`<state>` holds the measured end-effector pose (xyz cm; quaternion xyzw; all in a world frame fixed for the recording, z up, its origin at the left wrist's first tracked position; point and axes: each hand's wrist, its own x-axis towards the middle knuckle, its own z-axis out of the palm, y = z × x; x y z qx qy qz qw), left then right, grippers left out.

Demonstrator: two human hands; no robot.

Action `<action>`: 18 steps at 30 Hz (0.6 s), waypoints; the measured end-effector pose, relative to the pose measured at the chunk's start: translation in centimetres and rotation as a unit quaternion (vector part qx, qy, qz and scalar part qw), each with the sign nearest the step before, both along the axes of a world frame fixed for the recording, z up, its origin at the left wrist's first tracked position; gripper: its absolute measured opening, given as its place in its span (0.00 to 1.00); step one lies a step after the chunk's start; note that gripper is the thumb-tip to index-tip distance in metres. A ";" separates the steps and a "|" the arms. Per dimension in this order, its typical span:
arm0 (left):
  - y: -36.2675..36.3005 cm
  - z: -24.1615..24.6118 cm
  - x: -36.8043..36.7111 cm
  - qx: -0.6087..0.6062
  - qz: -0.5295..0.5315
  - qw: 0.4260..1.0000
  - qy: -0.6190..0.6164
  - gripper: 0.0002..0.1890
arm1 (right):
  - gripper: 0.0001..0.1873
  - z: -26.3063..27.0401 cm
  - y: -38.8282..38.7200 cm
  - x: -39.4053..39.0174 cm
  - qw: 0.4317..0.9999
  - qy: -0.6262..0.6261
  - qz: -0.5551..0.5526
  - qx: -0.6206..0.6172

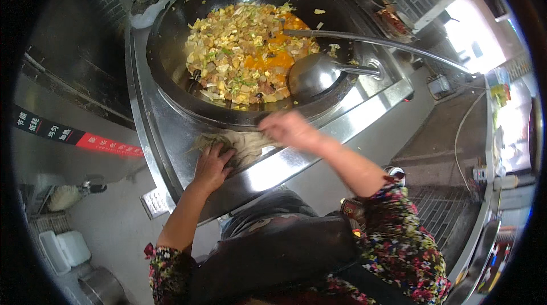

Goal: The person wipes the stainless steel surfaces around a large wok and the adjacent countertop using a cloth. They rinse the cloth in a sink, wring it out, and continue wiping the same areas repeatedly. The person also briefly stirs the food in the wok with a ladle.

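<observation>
A big black wok (pixel 183 104) is set in a stainless steel stove top (pixel 166 121), full of chopped vegetables with an orange sauce (pixel 273 59) over part of them. My left hand (pixel 213 164) presses on a beige cloth (pixel 245 145) lying on the steel in front of the wok. Above the cloth's right end, close to the wok's near rim, is my right hand (pixel 288 130), blurred, its fingers curled; whether it holds anything cannot be told. A metal ladle or scoop (pixel 316 76) rests at the wok's right side, and a long-handled tool (pixel 384 42) leans over the rim into the food.
A bundle in a plastic bag (pixel 149 8) sits at the stove's back left corner. Dishes with red contents (pixel 391 21) stand at the back right. White plastic containers (pixel 70 249) and a metal pot (pixel 102 288) are low at the left. A brick ledge lies to the right.
</observation>
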<state>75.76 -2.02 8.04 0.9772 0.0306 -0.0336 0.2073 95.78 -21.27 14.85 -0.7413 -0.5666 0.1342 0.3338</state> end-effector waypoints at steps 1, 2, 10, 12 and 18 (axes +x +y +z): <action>-0.5 0.7 1.2 -0.013 0.008 0.999 0.046 0.25 | 0.10 0.8 -1.8 2.5 0.994 -0.003 -0.065 -0.086; -1.1 -0.5 2.0 0.001 -0.009 1.000 -0.003 0.24 | 0.08 1.1 -4.2 4.9 0.995 0.007 -0.091 -0.040; -8.8 -1.2 10.4 -0.180 0.020 0.983 -0.031 0.14 | 0.09 -1.4 -11.3 7.2 0.985 0.107 -0.132 -0.042; -10.2 -0.7 11.6 -0.196 0.041 0.979 -0.031 0.15 | 0.10 -2.4 -11.0 5.7 0.986 0.111 -0.115 -0.046; -14.4 0.8 14.9 -0.204 0.108 0.969 -0.086 0.13 | 0.16 -4.0 -10.4 3.5 0.978 0.143 -0.137 0.061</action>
